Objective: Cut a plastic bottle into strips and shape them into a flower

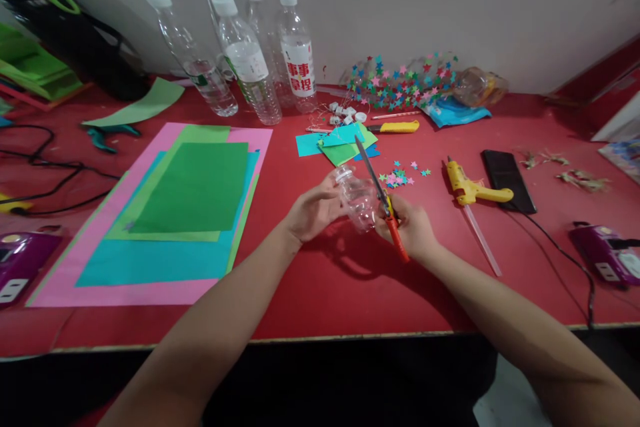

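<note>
My left hand (313,210) grips a clear cut-off plastic bottle piece (356,199) above the red table (350,293). Against the bottle's right side my right hand (413,227) holds a pair of scissors (383,203) with red-orange handles, the blades pointing up and away from me. Both hands are closed on what they hold. Small coloured paper stars (400,177) lie just beyond the hands.
Stacked pink, blue and green paper sheets (175,213) lie at left. Several plastic bottles (250,60) stand at the back. A yellow glue gun (473,190), a black phone (507,180), a yellow utility knife (395,127), folded paper (340,143), a star-covered item (400,83) and purple devices (605,253) surround the hands.
</note>
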Motion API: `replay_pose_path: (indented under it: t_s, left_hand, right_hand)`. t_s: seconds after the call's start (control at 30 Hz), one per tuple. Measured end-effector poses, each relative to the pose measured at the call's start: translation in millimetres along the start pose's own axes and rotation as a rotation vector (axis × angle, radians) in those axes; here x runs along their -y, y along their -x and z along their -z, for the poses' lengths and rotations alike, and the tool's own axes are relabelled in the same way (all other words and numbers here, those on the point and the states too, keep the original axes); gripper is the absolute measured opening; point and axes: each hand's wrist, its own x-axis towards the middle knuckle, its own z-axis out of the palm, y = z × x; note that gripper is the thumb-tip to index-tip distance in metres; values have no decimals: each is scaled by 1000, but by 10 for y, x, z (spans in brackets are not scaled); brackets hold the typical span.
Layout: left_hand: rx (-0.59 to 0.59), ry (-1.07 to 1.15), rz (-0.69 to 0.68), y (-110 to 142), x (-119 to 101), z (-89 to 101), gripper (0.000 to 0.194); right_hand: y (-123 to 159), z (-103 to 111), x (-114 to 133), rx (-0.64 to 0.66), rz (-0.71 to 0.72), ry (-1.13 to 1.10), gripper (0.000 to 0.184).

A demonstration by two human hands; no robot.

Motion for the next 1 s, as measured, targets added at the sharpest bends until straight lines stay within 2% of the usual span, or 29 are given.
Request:
replay_pose_path:
  t_s: [0.17, 0.4, 0.6, 0.7, 0.87, 1.0]
  left_hand:
    - [-109, -94, -7, -16, 19, 4, 45]
    - [-90, -127, -22, -41, 27, 39, 45]
    - [-81, -238, -31, -31, -15, 19, 57]
    - [-98, -250, -35, -36, -15, 5, 56]
    - [-205, -253, -24, -56, 84, -2, 51]
    - [-230, -254, -57, -52, 175, -11, 50]
  right_hand:
    - [27, -11, 15, 20, 28, 19, 21]
    - [31, 64, 57, 0, 41, 27, 23]
    - [4, 75, 64, -26, 57, 41, 20]
    - [1, 61, 48, -30, 67, 56, 21]
    - [16, 24, 39, 7, 105, 91, 23]
    - [25, 3, 62, 54, 130, 111, 23]
